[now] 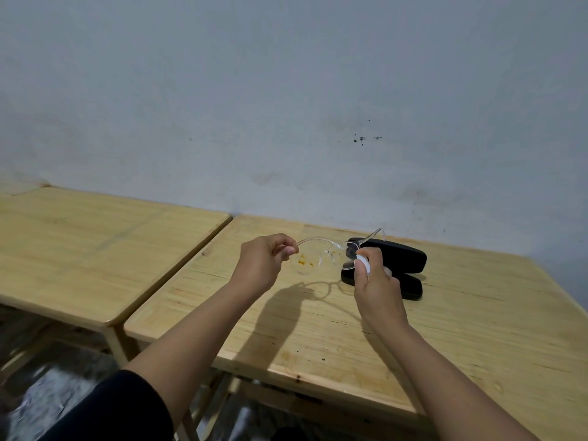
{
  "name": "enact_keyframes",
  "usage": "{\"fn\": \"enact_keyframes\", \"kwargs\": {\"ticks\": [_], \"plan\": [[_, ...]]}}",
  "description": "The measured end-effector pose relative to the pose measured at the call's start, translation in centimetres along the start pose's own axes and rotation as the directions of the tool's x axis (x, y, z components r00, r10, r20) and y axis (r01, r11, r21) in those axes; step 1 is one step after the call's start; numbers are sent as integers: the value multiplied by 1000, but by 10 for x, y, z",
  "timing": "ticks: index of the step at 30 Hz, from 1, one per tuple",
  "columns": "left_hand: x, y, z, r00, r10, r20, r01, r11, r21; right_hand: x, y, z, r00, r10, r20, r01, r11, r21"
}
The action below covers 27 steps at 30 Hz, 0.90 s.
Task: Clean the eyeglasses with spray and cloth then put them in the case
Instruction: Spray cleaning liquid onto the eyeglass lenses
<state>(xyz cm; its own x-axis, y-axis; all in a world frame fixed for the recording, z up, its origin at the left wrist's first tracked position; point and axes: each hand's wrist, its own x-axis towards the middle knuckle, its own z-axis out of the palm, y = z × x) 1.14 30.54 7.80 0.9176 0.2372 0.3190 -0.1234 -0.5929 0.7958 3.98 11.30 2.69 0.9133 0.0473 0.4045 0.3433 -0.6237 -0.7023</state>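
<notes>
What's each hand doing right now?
Left hand: closed, pinching the glasses by one arm.
Right hand: closed around the spray bottle, aimed at them.

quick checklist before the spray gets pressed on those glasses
1. Eyeglasses held clear of the table: ok, the left hand pinches one temple.
2. Spray bottle gripped in the right hand: ok, white top beside the lens.
3. Nozzle aimed at the orange smudges on the lens: cannot tell.
4. Case open, ready for later: ok, black, just behind the hands.
5. Cloth within reach: cannot tell, none visible.
</notes>
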Motion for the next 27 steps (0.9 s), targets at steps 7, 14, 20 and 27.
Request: {"fn": "enact_keyframes", "kwargs": {"ticks": [7,14,20,27], "plan": [[0,4,3,1000,11,3,-11,1000,-17,-3,-13,0,992,-123,-36,120,990,-79],[-2,11,11,999,12,30,-11,998,-58,-10,-37,10,983,-119,142,128,990,-57],[-2,16,6,999,6,34,-4,998,-58,-9,-38,9,991,-125,56,124,992,13],[-1,12,-13,1000,-10,-1,10,992,-126,-5,-22,-9,923,350,158,-340,555,759]]}}
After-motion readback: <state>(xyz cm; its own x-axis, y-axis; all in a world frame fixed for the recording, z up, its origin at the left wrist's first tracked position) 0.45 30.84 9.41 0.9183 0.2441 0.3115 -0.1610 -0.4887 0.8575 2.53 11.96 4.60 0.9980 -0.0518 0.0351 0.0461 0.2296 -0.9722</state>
